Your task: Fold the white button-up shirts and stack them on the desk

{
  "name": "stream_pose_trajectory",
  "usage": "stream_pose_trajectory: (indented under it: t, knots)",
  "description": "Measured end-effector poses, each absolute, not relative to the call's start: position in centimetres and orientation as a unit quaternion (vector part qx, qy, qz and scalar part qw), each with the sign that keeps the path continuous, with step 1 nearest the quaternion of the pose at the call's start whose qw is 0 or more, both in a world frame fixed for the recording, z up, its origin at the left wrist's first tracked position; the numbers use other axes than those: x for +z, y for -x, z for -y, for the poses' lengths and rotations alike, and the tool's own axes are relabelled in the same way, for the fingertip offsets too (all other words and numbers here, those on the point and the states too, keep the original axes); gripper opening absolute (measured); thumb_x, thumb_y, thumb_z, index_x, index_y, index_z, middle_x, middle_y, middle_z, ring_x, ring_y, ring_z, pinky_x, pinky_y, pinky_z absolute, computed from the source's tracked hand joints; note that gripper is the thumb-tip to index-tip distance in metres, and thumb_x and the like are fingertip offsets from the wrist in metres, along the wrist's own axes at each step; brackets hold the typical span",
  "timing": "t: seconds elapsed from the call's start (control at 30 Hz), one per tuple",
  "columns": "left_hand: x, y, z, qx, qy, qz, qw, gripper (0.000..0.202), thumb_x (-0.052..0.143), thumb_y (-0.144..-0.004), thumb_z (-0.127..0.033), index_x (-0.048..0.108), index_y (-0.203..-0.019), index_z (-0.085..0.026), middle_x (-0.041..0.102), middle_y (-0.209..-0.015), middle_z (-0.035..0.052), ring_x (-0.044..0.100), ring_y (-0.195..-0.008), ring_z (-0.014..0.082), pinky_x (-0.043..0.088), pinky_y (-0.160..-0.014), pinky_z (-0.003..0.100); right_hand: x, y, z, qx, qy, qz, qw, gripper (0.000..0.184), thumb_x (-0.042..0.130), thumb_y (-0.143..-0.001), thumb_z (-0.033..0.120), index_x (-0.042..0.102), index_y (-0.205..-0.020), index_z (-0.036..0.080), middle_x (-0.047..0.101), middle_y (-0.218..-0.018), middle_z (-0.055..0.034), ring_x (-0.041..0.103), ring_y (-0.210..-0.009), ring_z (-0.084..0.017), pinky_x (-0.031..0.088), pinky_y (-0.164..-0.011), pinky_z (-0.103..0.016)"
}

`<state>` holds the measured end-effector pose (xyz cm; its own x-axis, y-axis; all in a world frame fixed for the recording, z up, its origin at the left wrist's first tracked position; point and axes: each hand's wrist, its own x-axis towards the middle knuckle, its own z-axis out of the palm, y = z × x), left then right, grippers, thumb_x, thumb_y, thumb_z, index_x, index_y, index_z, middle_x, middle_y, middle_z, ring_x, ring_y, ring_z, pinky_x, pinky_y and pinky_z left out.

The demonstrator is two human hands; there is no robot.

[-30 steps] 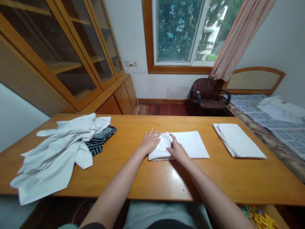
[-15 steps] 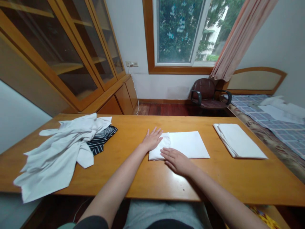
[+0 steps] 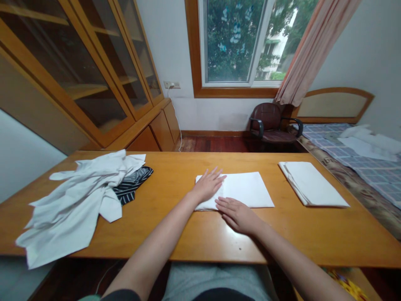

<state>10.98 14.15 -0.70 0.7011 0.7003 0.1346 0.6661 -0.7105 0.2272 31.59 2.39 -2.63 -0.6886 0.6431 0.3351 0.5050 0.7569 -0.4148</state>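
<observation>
A folded white cloth [image 3: 247, 189] lies flat in the middle of the wooden table [image 3: 175, 234]. My left hand [image 3: 208, 186] rests palm down on the cloth's left part, fingers stretched out. My right hand [image 3: 237, 213] lies flat at the cloth's near edge, fingertips touching it, fingers straight and together. Neither hand holds anything.
A heap of white garments [image 3: 75, 200] with a dark striped piece [image 3: 131, 188] lies at the table's left. A second folded white stack [image 3: 311, 184] sits at the right. Beyond are a brown armchair [image 3: 272, 121], a bed [image 3: 360, 154] and glass-door cabinets [image 3: 87, 71].
My left hand slid rightward over the cloth, flattening its bunched left end. My right hand let go of the fold and moved back to the cloth's near edge, lying flat.
</observation>
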Motion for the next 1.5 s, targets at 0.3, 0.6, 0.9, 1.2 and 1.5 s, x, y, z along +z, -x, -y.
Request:
stream_pose_trajectory:
  t: [0.3,0.6,0.9,1.2,1.5]
  knots:
    - [-2.0,-12.0,-14.8,0.052,-0.909,-0.404,0.089,0.051,0.030,-0.105,-0.045,0.038,-0.154,-0.033,0.030,-0.165,0.0013,0.021,-0.154,0.0261,0.013,-0.124,0.056,-2.5,-32.8,-1.4,0.149,0.321,0.907,0.231,0.053,0.050,-0.096,0.018,0.050,-0.148,0.028,0.056,-0.147,-0.0075,0.048,-0.141,-0.025,0.040,-0.117,-0.052]
    - [-1.9,-12.0,-14.5,0.092,-0.882,-0.452,0.094,0.056,0.037,-0.102,-0.046,0.034,-0.156,-0.032,0.037,-0.162,0.0041,0.025,-0.153,0.0264,0.009,-0.125,0.058,-2.0,-34.2,0.0,0.155,0.334,0.901,0.227,0.049,0.054,-0.095,0.020,0.056,-0.143,0.029,0.058,-0.145,-0.0078,0.053,-0.137,-0.026,0.042,-0.115,-0.053]
    - [-2.4,-7.6,-12.3,0.197,-0.773,-0.590,0.125,0.066,0.056,-0.093,-0.040,0.036,-0.152,-0.017,0.040,-0.157,0.0162,0.031,-0.148,0.0323,0.027,-0.121,0.049,-3.5,-38.5,-0.3,0.082,0.468,0.831,0.288,0.037,0.049,-0.100,0.025,0.066,-0.132,0.029,0.067,-0.134,-0.0054,0.058,-0.129,-0.026,0.048,-0.110,-0.053]
    - [-3.7,-5.0,-8.9,0.234,-0.693,-0.629,0.264,0.095,0.074,-0.077,-0.039,0.026,-0.156,-0.019,0.052,-0.144,0.0185,0.054,-0.131,0.0327,0.046,-0.108,0.046,-6.4,-42.6,-2.3,0.014,0.615,0.723,0.314,0.038,0.051,-0.097,0.047,0.070,-0.122,0.026,0.061,-0.137,-0.0134,0.056,-0.125,-0.034,0.045,-0.107,-0.060]
    - [-3.3,-6.4,-9.1,0.259,-0.644,-0.659,0.291,0.101,0.077,-0.072,-0.031,0.020,-0.155,-0.014,0.042,-0.153,0.0228,0.048,-0.137,0.0344,0.043,-0.111,0.045,-6.0,-41.5,-2.2,0.033,0.601,0.736,0.310,0.035,0.053,-0.097,0.046,0.073,-0.116,0.023,0.061,-0.136,-0.0141,0.056,-0.123,-0.033,0.046,-0.107,-0.057]
